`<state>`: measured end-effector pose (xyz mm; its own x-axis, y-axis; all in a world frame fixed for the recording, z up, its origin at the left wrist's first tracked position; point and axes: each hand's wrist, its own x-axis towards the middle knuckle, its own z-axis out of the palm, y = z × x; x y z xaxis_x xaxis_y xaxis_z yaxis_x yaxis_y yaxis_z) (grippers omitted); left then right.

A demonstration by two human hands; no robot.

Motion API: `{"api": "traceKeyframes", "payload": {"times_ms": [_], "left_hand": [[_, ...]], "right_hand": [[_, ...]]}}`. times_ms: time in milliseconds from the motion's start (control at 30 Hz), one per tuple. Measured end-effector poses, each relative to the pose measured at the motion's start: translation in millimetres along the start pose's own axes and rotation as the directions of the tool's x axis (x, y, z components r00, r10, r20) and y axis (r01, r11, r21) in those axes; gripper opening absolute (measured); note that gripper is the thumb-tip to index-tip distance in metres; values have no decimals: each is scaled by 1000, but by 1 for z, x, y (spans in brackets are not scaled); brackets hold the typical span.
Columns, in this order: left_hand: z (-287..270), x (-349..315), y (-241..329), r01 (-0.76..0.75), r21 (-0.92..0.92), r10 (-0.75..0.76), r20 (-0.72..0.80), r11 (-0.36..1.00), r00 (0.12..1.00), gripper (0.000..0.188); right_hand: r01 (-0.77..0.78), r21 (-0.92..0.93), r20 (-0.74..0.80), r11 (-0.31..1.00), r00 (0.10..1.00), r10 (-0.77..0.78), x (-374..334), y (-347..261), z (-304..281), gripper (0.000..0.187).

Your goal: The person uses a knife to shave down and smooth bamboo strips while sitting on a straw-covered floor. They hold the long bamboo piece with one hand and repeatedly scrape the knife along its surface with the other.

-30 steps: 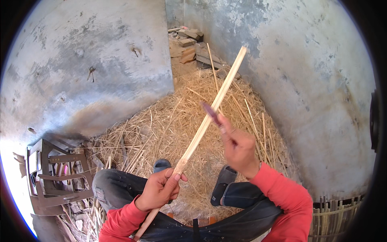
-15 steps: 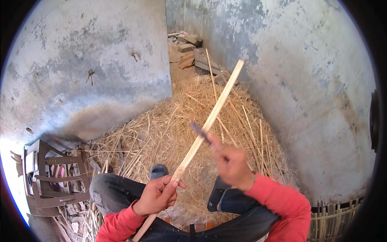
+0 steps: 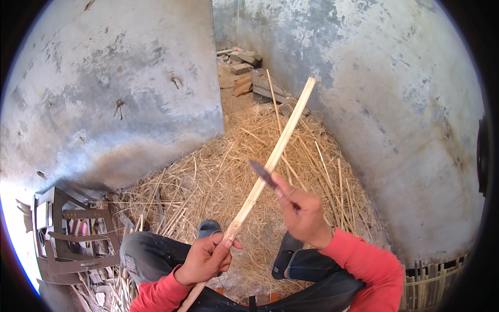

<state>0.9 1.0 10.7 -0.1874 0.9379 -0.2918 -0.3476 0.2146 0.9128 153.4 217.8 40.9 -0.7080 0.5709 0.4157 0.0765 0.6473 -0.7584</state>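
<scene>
The right hand [image 3: 301,210] drew back down the bamboo strip [image 3: 270,161] toward the body; a second earlier it sat higher along the strip, at about its middle. The knife blade [image 3: 261,173] travelled with it, sliding down the strip's right edge and ending closer to the left hand [image 3: 208,255]. The strip itself tipped a little more upright, its far tip [image 3: 310,80] shifting slightly rightward against the wall. The right forearm pulled in, its red sleeve [image 3: 364,260] bent closer to the knee.

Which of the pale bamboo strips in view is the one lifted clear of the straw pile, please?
The long strip gripped by the left hand, with the right hand's blade against it; the rest lie loose in the straw.
</scene>
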Motion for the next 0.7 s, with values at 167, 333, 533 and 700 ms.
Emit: {"api": "traceKeyframes", "payload": {"times_ms": [167, 333, 533, 700], "left_hand": [[2, 3, -2, 2, 16, -2, 9, 1000, 1000, 33], [2, 4, -2, -16, 3, 16, 45, 1000, 999, 32], [2, 2, -3, -39, 42, 38, 19, 998, 999, 32], [5, 6, -5, 17, -51, -15, 41, 999, 999, 31]], "right_hand": [[227, -22, 78, 974, 971, -225, -15, 7, 16, 37], [36, 73, -48, 997, 998, -33, -9, 0, 13, 28], [196, -1, 110, 981, 975, -195, -19, 2, 23, 51], [195, -21, 217, 981, 958, -186, -36, -3, 30, 53]]}}
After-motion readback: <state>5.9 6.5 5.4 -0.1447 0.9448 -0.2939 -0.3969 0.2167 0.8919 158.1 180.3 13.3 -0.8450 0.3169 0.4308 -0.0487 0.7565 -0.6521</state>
